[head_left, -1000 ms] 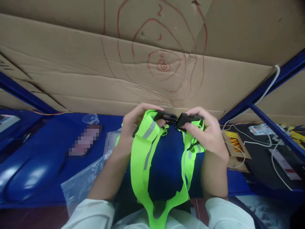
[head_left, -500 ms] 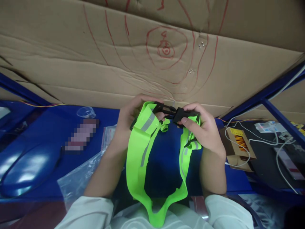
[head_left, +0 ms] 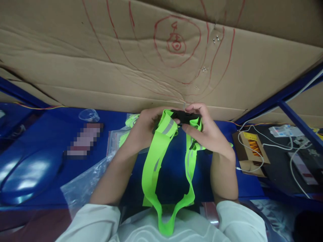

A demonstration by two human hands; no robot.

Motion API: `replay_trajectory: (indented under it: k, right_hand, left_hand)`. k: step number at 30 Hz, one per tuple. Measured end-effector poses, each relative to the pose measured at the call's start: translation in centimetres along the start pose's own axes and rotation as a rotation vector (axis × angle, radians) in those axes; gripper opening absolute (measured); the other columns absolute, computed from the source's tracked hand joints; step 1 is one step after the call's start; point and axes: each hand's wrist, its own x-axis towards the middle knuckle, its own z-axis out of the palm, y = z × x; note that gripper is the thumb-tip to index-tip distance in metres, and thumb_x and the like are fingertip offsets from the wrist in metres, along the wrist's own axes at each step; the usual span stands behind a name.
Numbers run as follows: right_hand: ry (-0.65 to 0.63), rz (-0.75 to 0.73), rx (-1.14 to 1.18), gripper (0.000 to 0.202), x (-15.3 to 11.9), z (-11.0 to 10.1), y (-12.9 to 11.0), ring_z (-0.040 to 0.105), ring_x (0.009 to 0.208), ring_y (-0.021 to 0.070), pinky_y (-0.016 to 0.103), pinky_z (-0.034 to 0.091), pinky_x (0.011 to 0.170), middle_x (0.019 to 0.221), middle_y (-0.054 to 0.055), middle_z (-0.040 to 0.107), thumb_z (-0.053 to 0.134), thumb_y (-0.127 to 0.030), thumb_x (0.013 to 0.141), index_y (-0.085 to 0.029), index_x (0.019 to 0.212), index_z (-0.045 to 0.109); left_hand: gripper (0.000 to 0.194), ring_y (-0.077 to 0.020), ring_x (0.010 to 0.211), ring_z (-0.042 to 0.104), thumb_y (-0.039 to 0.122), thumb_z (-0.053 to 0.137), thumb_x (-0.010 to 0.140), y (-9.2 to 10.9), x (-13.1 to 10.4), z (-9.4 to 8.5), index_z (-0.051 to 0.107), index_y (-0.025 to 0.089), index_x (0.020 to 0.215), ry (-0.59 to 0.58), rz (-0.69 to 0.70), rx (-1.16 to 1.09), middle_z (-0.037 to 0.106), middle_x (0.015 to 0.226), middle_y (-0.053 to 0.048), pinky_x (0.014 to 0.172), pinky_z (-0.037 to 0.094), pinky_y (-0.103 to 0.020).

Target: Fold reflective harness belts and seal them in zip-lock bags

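Observation:
A neon-green elastic strap (head_left: 153, 161) with grey reflective stripes hangs in a loop between my hands, its lowest part against the shirt. At the top of the loop is a black buckle (head_left: 185, 117), its two halves pressed together; whether they are locked cannot be told. My left hand (head_left: 148, 124) is closed round the strap and the buckle's left end, with most fingers hidden behind. My right hand (head_left: 208, 132) pinches the buckle's right end between thumb and fingers.
A cardboard panel (head_left: 121, 77) with red rings stands behind the blue table (head_left: 50, 127). On the left lie a clear cup (head_left: 89, 115), a blurred-out item and plastic bags (head_left: 88, 181). An open carton (head_left: 249, 151), white cables and a power strip (head_left: 281, 131) are on the right.
My hands have come closer together, and the gap between the two buckle halves has closed. The strap loop is narrower. More green material shows behind my left wrist.

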Motion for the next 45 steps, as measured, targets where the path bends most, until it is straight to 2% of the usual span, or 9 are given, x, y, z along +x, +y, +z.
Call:
replay_trajectory:
  k: [3,13,16,21,28,31,35,40,45]
  right_hand:
    - [-0.067,0.022,-0.004,0.058,-0.3,-0.8,0.5,0.053,0.133,0.0226,0.039,0.045,0.112,0.138,0.006,0.053,0.073,-0.023,0.089,-0.028,0.136,0.039]
    - [-0.081,0.164,-0.028,0.030,-1.0,-3.0,0.7,0.072,0.105,0.0243,0.040,0.057,0.094,0.113,0.005,0.075,0.060,-0.041,0.102,-0.027,0.129,0.064]
    - [0.002,0.093,-0.136,0.039,-0.8,-2.7,0.6,0.067,0.117,0.0268,0.044,0.052,0.106,0.128,0.005,0.071,0.065,-0.045,0.099,-0.028,0.135,0.064]
    - [-0.094,0.116,0.097,0.071,-0.2,-2.1,2.3,0.067,0.110,0.0242,0.042,0.059,0.095,0.135,0.005,0.065,0.065,-0.067,0.092,-0.034,0.153,0.047]
    - [-0.122,0.175,0.349,0.076,1.9,1.5,3.8,0.055,0.139,0.0277,0.045,0.047,0.118,0.145,0.006,0.062,0.062,-0.081,0.085,-0.030,0.142,0.059]
    - [-0.096,0.184,0.431,0.072,2.2,2.4,3.2,0.052,0.142,0.0280,0.045,0.045,0.120,0.144,0.003,0.064,0.069,-0.078,0.081,-0.030,0.134,0.064]
    - [-0.027,0.224,0.495,0.055,2.2,2.7,3.7,0.062,0.133,0.0260,0.047,0.051,0.116,0.133,0.002,0.070,0.077,-0.062,0.083,-0.030,0.127,0.065]
    - [0.043,0.302,0.416,0.059,2.4,2.7,5.5,0.068,0.124,0.0279,0.049,0.057,0.107,0.131,0.003,0.072,0.083,-0.057,0.077,-0.030,0.125,0.063]
    - [0.051,0.362,0.471,0.056,2.8,2.2,5.6,0.072,0.115,0.0292,0.049,0.063,0.097,0.124,0.006,0.074,0.079,-0.065,0.077,-0.029,0.118,0.063]
  left_hand:
    - [0.026,-0.0230,0.096,0.075,0.026,0.080,0.088,0.0,0.4,-0.5,0.079,0.025,0.114,0.070,0.045,0.005,0.080,0.107,-0.002,0.089,0.060,-0.035]
    - [0.021,-0.0166,0.095,0.072,0.020,0.081,0.088,-0.6,1.2,-1.6,0.079,0.025,0.108,0.341,0.097,-0.064,0.076,0.105,-0.001,0.083,0.061,-0.027]
    - [0.017,-0.0170,0.098,0.072,0.021,0.080,0.089,-1.5,1.8,-1.3,0.078,0.023,0.105,0.482,0.157,-0.097,0.074,0.105,-0.002,0.079,0.063,-0.026]
    - [0.024,-0.0175,0.114,0.068,0.032,0.079,0.091,-2.9,2.1,-2.4,0.076,0.017,0.109,0.664,0.308,0.101,0.070,0.111,-0.001,0.103,0.058,-0.032]
    - [0.025,-0.0146,0.117,0.063,0.033,0.072,0.097,-2.5,1.7,-2.7,0.073,0.022,0.119,0.600,0.335,0.245,0.068,0.119,-0.001,0.112,0.050,-0.027]
    - [0.028,-0.0169,0.111,0.067,0.031,0.075,0.095,-2.7,1.8,-2.5,0.071,0.023,0.121,0.426,0.288,0.098,0.067,0.115,-0.001,0.102,0.056,-0.029]
    - [0.047,-0.0244,0.109,0.069,0.036,0.085,0.083,-4.7,2.0,-2.5,0.068,0.031,0.126,0.176,0.111,-0.171,0.070,0.119,-0.003,0.092,0.060,-0.035]
    - [0.063,-0.0261,0.089,0.073,0.038,0.096,0.063,-8.3,2.4,-2.3,0.068,0.034,0.120,0.062,-0.264,-0.388,0.076,0.109,-0.002,0.076,0.064,-0.044]
    - [0.065,-0.0303,0.090,0.075,0.037,0.089,0.066,-8.0,2.6,-2.5,0.065,0.030,0.127,-0.083,-0.464,-0.631,0.079,0.106,-0.005,0.079,0.065,-0.049]
